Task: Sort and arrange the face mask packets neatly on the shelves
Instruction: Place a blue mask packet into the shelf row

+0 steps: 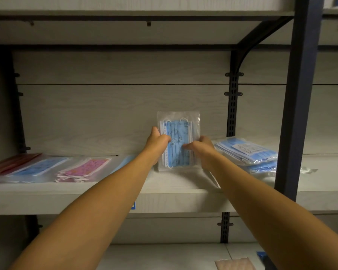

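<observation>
1. Packet of blue printed masks stands upright against the shelf's back panel; its printing is unreadable to us.
2. Our left hand and right hand pinch its sides.
3. Stacked blue packets nearby carry an illegible white label.

Upright packet on shelf, flat packets left, stack right.
</observation>
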`<state>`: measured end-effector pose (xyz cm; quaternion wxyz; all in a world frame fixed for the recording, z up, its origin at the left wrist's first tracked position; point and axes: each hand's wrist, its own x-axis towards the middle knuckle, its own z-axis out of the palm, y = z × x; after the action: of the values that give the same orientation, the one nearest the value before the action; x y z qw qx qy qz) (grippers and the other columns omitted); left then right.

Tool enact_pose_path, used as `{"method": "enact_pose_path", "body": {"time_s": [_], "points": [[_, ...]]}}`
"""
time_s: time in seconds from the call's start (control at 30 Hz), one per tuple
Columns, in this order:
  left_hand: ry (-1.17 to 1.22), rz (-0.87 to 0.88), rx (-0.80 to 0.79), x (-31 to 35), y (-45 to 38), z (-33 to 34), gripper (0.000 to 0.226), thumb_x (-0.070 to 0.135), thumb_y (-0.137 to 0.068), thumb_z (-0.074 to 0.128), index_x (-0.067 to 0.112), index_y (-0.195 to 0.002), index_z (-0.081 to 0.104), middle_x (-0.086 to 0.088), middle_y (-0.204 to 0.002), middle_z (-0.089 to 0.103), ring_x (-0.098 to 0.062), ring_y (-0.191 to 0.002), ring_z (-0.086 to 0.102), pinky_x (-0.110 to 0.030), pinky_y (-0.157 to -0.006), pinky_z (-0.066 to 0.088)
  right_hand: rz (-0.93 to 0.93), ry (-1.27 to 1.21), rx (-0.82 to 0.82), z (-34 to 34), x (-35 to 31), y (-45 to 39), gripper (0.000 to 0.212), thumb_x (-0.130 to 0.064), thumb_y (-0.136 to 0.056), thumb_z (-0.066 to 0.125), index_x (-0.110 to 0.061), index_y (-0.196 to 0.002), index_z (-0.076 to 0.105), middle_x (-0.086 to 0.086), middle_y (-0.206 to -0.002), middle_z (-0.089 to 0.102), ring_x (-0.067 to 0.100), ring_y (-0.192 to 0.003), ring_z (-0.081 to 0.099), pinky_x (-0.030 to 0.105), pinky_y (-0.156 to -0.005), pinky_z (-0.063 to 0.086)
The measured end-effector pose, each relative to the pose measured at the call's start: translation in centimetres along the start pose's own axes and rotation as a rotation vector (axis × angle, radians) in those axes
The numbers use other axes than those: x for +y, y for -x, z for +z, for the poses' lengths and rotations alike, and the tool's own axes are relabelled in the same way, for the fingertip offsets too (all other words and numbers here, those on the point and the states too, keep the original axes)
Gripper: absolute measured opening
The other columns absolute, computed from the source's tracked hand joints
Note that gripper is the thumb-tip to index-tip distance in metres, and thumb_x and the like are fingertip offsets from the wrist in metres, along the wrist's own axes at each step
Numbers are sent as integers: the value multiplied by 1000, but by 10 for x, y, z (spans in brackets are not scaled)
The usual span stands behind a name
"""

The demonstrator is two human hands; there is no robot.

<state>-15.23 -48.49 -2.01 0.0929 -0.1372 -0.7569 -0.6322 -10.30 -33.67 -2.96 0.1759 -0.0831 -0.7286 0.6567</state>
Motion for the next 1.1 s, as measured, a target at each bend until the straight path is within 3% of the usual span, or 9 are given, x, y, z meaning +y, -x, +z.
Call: {"method": "enact_pose_path", "body": {"time_s": [0.27,0.37,0.5,0.57,0.63,0.7,0.87,0.97,1.1], "points": [[-182,25,-37,-7,-7,-1,40,3,-93,52,16,-128,39,-15,-118,60,-34,-109,65,-57,-90,56,2,30,54,6,-1,-1,38,-13,-93,70,-13,-126,53,10,-116,67,33,-103,68,51,-81,60],[-226,45,-14,-1,-6,-4,40,3,-93,53,14,-128,37,-16,-118,59,-31,-104,65,-52,-88,56,-11,34,55,7,-3,-2,34,-12,-93,70,-13,-124,55,10,-112,68,33,-100,70,56,-84,59],[-253,13,9,7,-10,-12,58,4,-85,59,10,-139,38,-13,-121,57,-25,-96,63,-44,-81,57,-36,67,40,8,-11,-4,29,-13,-93,70,-13,-118,56,9,-105,68,30,-93,70,49,-80,61],[-261,3,32,12,-13,-16,59,3,-79,64,6,-135,44,-15,-122,57,-25,-98,61,-36,-75,56,-44,104,41,9,-15,-6,27,-12,-92,72,-12,-113,55,9,-99,67,26,-85,69,42,-71,60],[-273,-8,44,16,-15,-20,54,2,-78,67,3,-129,48,-17,-118,59,-24,-92,60,-29,-64,48,-29,127,32,10,-18,-8,27,-12,-89,74,-10,-108,55,11,-100,68,29,-87,70,45,-76,61],[-280,-22,25,19,-16,-23,48,1,-79,69,2,-123,49,-18,-114,62,-23,-85,61,-29,-60,46,-15,148,19,10,-18,-10,26,-12,-88,75,-12,-104,56,12,-103,70,31,-93,71,49,-86,60],[-353,-74,-19,15,-14,-26,28,-4,-80,68,7,-93,47,-18,-95,62,-25,-75,59,-33,-61,46,1,250,-12,9,-15,-10,19,-10,-86,77,-11,-88,58,12,-97,71,28,-89,71,43,-88,59],[-393,-98,-48,11,-11,-25,27,-7,-81,68,7,-86,45,-19,-86,62,-26,-69,58,-33,-58,45,37,335,-26,9,-12,-7,19,-14,-86,78,-12,-84,59,10,-91,70,24,-82,69,35,-78,59],[-429,-111,-52,9,-8,-26,26,-6,-82,70,5,-88,48,-16,-82,62,-23,-67,60,-30,-52,46,66,393,-34,11,-11,-2,19,-13,-87,78,-11,-85,59,5,-82,66,14,-65,62,22,-47,45]]}}
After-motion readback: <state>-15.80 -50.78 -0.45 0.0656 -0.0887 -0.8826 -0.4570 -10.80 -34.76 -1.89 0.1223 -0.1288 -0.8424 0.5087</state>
